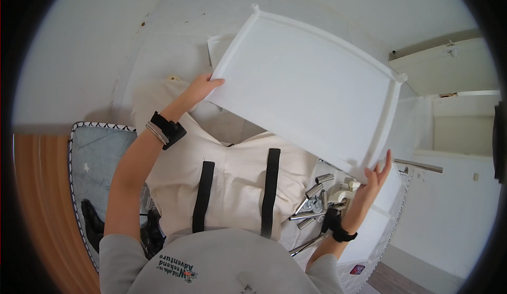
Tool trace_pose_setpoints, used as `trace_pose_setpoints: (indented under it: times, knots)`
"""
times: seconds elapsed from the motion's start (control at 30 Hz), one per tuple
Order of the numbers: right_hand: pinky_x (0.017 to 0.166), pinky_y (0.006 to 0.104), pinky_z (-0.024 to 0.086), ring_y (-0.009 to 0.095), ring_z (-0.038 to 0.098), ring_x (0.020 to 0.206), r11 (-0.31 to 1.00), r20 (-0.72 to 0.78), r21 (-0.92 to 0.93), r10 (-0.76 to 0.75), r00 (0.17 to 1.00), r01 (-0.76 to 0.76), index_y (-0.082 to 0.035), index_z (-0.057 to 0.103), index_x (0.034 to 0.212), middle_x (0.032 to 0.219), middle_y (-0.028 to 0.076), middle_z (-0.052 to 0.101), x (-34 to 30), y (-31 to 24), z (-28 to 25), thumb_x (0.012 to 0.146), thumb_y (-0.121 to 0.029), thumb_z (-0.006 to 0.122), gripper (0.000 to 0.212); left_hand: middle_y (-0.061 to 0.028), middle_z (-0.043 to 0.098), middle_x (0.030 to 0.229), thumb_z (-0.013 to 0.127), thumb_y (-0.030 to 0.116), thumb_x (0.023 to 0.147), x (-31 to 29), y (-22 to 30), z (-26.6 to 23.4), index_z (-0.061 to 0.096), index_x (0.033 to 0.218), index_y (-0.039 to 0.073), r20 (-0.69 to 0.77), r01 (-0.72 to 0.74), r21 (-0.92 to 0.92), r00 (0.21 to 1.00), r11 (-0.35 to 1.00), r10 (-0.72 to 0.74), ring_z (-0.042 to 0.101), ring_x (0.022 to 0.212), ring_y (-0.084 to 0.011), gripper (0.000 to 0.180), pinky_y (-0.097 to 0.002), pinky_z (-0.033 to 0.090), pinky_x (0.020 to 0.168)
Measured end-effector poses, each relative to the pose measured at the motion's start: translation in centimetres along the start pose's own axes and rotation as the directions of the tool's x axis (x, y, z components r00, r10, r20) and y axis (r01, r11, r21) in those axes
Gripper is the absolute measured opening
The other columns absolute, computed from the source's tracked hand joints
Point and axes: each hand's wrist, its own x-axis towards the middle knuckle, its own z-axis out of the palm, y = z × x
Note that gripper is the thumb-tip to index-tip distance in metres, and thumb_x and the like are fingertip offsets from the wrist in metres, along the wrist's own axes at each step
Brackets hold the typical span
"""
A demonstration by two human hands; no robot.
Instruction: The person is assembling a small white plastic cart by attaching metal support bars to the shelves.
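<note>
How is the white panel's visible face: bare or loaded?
Bare: nothing shows on the white panel; the left hand and right hand are at its edges.

Tray (311, 88) before lap (240, 175), tubes (314, 190) to right

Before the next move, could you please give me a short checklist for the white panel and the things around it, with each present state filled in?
1. Left hand on the panel: ok, thumb over its left edge.
2. Right hand holding firmly: cannot tell; it is at the near right corner, one finger pointing away.
3. Panel's upper face free of loose items: ok.
4. Panel's underside free of snags: cannot tell, mostly hidden.
5. Metal tubes sorted: not ok, they lie jumbled at the person's right.
</note>
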Motion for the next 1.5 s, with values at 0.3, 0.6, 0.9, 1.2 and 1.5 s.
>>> trace_pose_setpoints:
  times: [0.3,0.6,0.9,1.2,1.5]
  knots:
    - [0.089,0.0322,0.041,0.024,0.046,0.111,0.974,0.219,0.08,-0.226,0.949,0.213,-0.004,0.038,0.127,0.123,0.018,0.045,10.8,-4.5,-0.6,0.068,-0.012,0.045,0.06,-0.0037,0.056,0.085,0.054,0.029,0.081,-5.2,11.3,-0.8,0.058,0.094,-0.001,-0.245,-0.193,0.08,0.947,0.978,0.207,0.051,0.082,-0.0117,0.032,-0.0244,0.04,0.074]
    - [0.089,0.0314,0.038,0.019,0.048,0.101,0.983,0.465,0.179,-0.123,0.877,0.043,-0.003,0.055,0.11,0.113,0.01,0.051,21.8,-2.8,5.3,0.069,-0.009,0.041,0.044,-0.0031,0.052,0.087,0.055,0.029,0.079,-3.5,10.7,-3.7,0.056,0.089,0.004,-0.35,-0.108,-0.114,0.935,0.988,0.062,0.048,0.084,-0.0137,0.027,-0.0274,0.038,0.074]
    - [0.086,0.028,0.035,0.017,0.047,0.094,0.984,0.526,0.176,-0.067,0.848,-0.031,-0.005,0.059,0.103,0.107,0.008,0.053,26.7,2.9,8.4,0.07,-0.014,0.041,0.038,-0.0071,0.052,0.093,0.056,0.025,0.077,-3.5,8.2,-1.1,0.054,0.094,0.001,-0.494,-0.052,-0.135,0.869,0.989,-0.022,0.048,0.089,-0.0154,0.03,-0.0302,0.038,0.076]
    - [0.084,0.0281,0.036,0.017,0.048,0.092,0.991,0.566,0.133,-0.067,0.821,-0.011,-0.007,0.06,0.101,0.101,0.006,0.055,31.4,5.3,9.7,0.073,-0.016,0.041,0.034,-0.0047,0.049,0.086,0.056,0.023,0.077,-1.8,8.2,1.1,0.053,0.092,0.001,-0.49,0.005,-0.228,0.864,0.974,-0.12,0.046,0.081,-0.0141,0.027,-0.0272,0.038,0.074]
    - [0.069,0.0316,0.046,0.019,0.054,0.079,0.972,0.477,0.234,-0.143,0.867,0.032,-0.001,0.057,0.094,0.085,0.011,0.057,33.9,9.1,11.4,0.064,-0.013,0.046,0.035,-0.0064,0.046,0.089,0.056,0.023,0.078,-1.2,11.2,4.1,0.052,0.093,0.0,-0.514,0.021,-0.142,0.853,0.99,-0.092,0.044,0.083,-0.0159,0.028,-0.0294,0.037,0.072]
